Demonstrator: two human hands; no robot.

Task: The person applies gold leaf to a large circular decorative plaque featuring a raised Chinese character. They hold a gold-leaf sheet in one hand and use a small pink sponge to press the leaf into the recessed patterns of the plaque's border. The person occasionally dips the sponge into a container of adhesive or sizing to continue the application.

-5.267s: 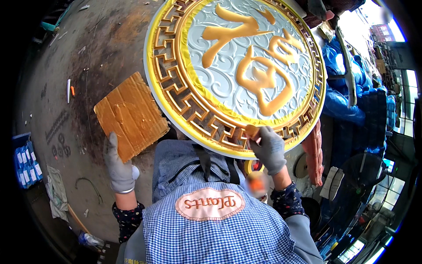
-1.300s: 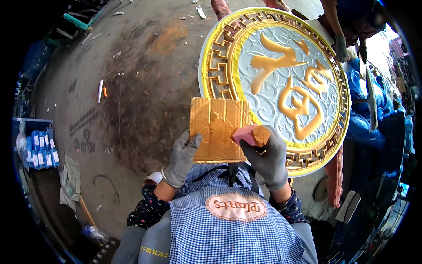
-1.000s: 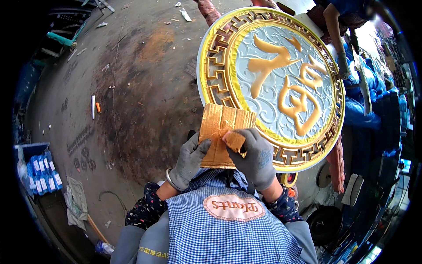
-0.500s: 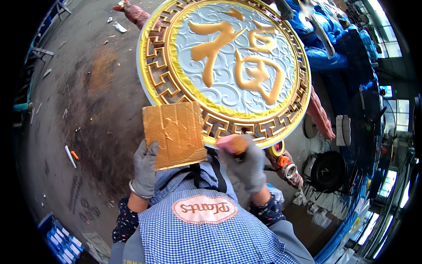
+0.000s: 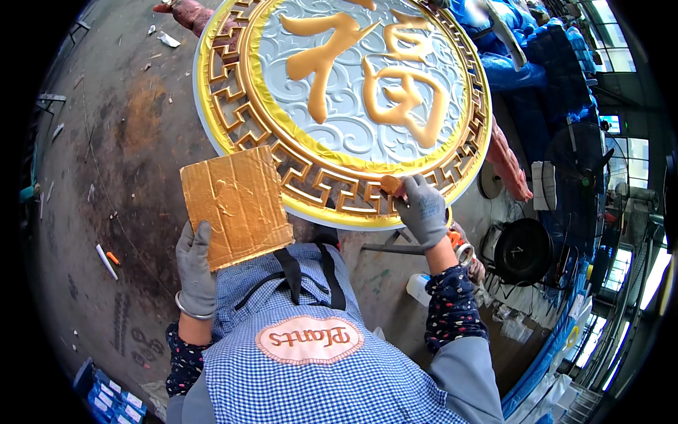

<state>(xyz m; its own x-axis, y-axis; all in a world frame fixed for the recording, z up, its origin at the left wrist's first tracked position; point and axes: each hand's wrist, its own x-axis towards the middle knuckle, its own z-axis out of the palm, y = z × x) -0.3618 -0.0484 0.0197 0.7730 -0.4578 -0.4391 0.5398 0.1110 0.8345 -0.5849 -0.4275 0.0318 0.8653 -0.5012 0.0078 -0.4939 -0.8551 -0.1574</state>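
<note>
My left hand (image 5: 196, 265), in a grey glove, grips the lower left edge of a square cardboard piece (image 5: 236, 205) smeared with gold paint. Before me lies a large round plaque (image 5: 314, 152) with a gold fretwork border, a pale blue scroll-relief centre and a raised gold character. A small pink sponge (image 5: 390, 185), gold on its face, is pinched in my gloved right hand (image 5: 422, 212). The sponge is at the near right of the fretwork border and seems to touch it. Yellow film or tape rings the centre, its edge ragged.
Pink wrapped supports (image 5: 510, 162) show beneath the plaque. A roll of tape and a can (image 5: 463, 253) sit at the near right, close to my right forearm. Farther right are a black round pan (image 5: 524, 251) and blue sheeting (image 5: 519, 74). Scraps lie on the stained floor (image 5: 134, 162).
My right hand has moved right and up from in front of my apron to the plaque's border with the sponge. The cardboard in my left hand has shifted left and tilted.
</note>
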